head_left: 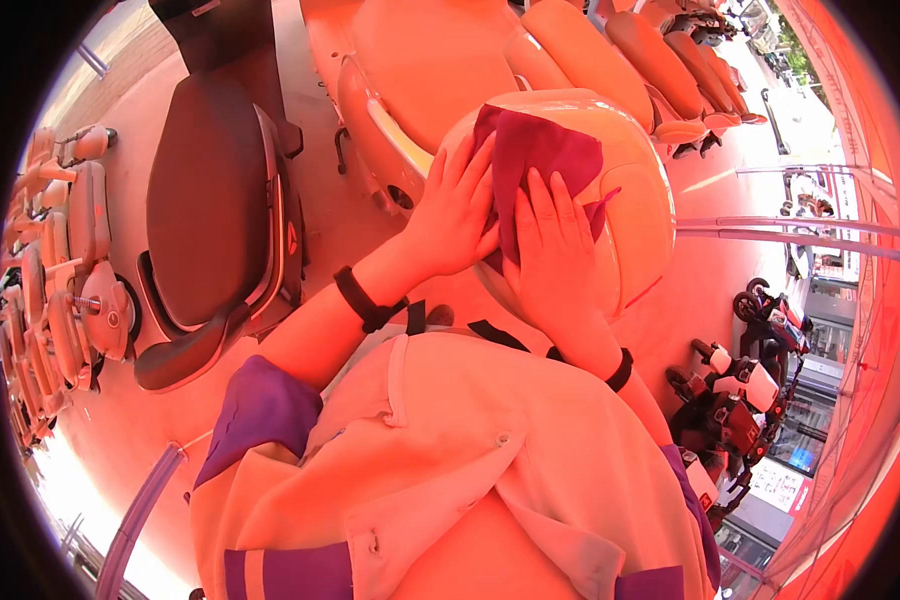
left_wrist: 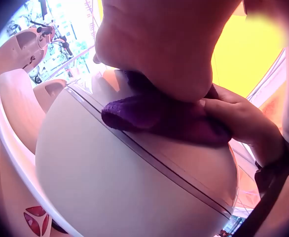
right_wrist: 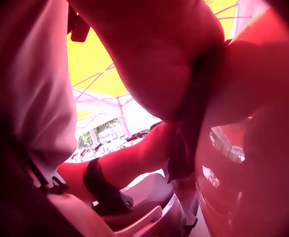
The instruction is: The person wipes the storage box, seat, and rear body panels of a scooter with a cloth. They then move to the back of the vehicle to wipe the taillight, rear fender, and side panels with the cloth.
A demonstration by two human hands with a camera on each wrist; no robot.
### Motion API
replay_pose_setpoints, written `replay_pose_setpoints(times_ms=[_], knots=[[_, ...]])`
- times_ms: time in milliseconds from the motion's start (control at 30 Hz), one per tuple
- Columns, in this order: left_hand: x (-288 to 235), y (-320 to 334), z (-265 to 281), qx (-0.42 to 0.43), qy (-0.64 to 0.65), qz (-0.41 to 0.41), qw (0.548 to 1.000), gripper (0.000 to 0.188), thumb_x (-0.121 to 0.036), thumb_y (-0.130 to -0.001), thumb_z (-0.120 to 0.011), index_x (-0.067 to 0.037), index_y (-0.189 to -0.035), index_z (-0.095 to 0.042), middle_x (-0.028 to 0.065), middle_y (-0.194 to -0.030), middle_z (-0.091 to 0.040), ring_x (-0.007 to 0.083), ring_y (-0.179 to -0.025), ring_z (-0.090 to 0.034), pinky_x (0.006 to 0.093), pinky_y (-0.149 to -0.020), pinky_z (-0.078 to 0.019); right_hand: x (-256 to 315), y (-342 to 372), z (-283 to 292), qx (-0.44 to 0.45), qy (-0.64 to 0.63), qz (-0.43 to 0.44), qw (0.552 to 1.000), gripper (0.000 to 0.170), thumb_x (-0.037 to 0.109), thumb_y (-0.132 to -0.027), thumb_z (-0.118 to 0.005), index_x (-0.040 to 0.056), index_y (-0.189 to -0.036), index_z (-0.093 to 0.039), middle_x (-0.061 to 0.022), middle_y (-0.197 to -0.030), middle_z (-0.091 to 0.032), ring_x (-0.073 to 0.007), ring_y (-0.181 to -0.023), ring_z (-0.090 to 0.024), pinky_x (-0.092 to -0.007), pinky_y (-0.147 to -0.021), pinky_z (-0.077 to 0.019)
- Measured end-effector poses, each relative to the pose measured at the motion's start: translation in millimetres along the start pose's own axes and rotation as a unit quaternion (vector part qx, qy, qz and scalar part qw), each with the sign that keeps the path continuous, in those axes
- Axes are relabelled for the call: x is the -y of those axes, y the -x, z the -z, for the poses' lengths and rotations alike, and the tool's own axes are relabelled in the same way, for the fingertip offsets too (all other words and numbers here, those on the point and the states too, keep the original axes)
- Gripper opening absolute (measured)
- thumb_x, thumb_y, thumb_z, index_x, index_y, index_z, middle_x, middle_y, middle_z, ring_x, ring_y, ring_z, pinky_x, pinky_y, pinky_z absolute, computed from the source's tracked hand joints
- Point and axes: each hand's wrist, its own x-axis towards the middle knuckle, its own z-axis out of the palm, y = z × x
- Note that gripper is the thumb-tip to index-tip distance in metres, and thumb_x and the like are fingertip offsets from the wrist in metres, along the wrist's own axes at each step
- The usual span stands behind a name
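Observation:
A dark red cloth (head_left: 548, 150) lies over the glossy rounded top case (head_left: 642, 205) at a scooter's rear. My left hand (head_left: 448, 218) rests at the cloth's left edge with its fingers extended. Beside it, my right hand (head_left: 558, 255) presses the cloth with straight fingers. In the left wrist view the cloth (left_wrist: 134, 113) looks purple and bunched under the left hand (left_wrist: 157, 49), above the case's seam; the right hand (left_wrist: 235, 116) touches its far end. The right wrist view has the cloth (right_wrist: 181, 160) hanging beneath the right hand (right_wrist: 154, 59), against the shiny case (right_wrist: 243, 192).
A scooter with a long dark seat (head_left: 210, 200) stands to the left. The near scooter's seat (head_left: 430, 75) extends beyond the case, with more seats (head_left: 655, 65) behind. Dark motorbikes (head_left: 735, 405) are parked at right, near a canopy pole (head_left: 790, 232). Several scooters line the far left.

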Motion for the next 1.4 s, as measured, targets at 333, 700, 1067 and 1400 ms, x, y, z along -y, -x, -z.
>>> replay_pose_setpoints(times_ms=[333,700,1067,1400], knots=[[72.9,-2.3,-36.9,-0.118,0.18,0.03,0.976,0.053,-0.018,-0.094,-0.049,0.002,-0.142,-0.04,0.0247,-0.148,-0.039,0.0456,-0.139,-0.033,0.0477,-0.116,-0.0263,17.4,-51.5,-36.7,0.015,0.113,0.04,0.993,0.06,0.021,-0.085,-0.065,0.0029,-0.139,-0.049,-0.0141,-0.149,-0.043,-0.0316,-0.143,-0.034,-0.0483,-0.118,-0.0253],[12.6,69.8,-35.7,-0.1,0.208,-0.011,0.973,0.047,-0.015,-0.09,-0.056,-0.002,-0.135,-0.05,0.0224,-0.135,-0.051,0.0465,-0.125,-0.045,0.0518,-0.105,-0.0365,38.2,50.5,-63.6,-0.039,-0.013,0.095,0.995,0.047,0.003,-0.082,-0.054,0.0052,-0.129,-0.06,-0.0101,-0.137,-0.059,-0.0228,-0.132,-0.051,-0.0394,-0.111,-0.0371],[5.0,-39.9,-18.6,-0.049,0.064,0.011,0.997,0.053,-0.019,-0.091,-0.054,0.006,-0.136,-0.042,0.0342,-0.145,-0.035,0.0514,-0.134,-0.034,0.0588,-0.108,-0.0306,-9.9,-26.0,-20.1,-0.169,-0.064,-0.064,0.981,0.042,0.008,-0.079,-0.059,0.0018,-0.121,-0.059,-0.0151,-0.131,-0.06,-0.0317,-0.129,-0.051,-0.0459,-0.11,-0.0372],[-72.6,53.6,-42.7,-0.056,0.005,-0.072,0.996,0.068,-0.023,-0.089,-0.06,0.004,-0.145,-0.034,0.0302,-0.151,-0.028,0.0538,-0.139,-0.024,0.06,-0.113,-0.0218,-1.1,103.6,-34.5,-0.173,-0.069,0.049,0.981,0.032,0.008,-0.08,-0.061,0.0048,-0.111,-0.059,-0.0117,-0.131,-0.06,-0.0269,-0.132,-0.05,-0.0465,-0.111,-0.0359]])
